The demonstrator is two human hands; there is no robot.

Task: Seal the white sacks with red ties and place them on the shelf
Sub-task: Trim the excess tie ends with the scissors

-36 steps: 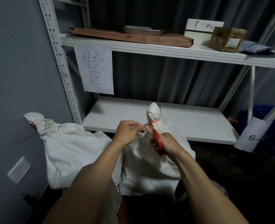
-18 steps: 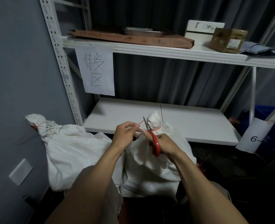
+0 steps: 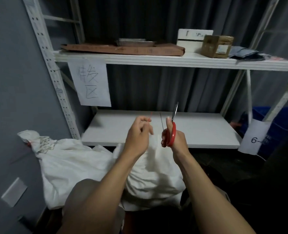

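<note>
- A white metal shelf (image 3: 190,125) is standing against a dark curtain (image 3: 156,85), with a grey wall (image 3: 13,81) running along its left side.
- A paper sign (image 3: 90,83) with handwritten characters is hanging from the upper board (image 3: 156,60). A paper label (image 3: 253,137) marked "6-" is hanging by the right post.
- On the upper board, a flat brown carton (image 3: 97,48) is carrying a metal tray (image 3: 134,42). To its right, a white box (image 3: 194,39) and a brown box (image 3: 215,46) are sitting close together.
- A blue crate (image 3: 283,124) is showing at the far right; its contents are hidden.
- The left sack (image 3: 72,162) is leaning by the wall below the lower board, with a red tie (image 3: 28,144) cinching its neck.
- The middle sack (image 3: 153,174) is sitting between the forearms, in front of the lower board, and the hands are hiding its neck.
- The left hand (image 3: 139,134) is pinching a short red strand (image 3: 150,116) between thumb and fingertips.
- The right hand (image 3: 177,141) is gripping red-handled scissors (image 3: 173,130), with the blades pointing upward.
- The two hands are hovering apart above the middle sack.
</note>
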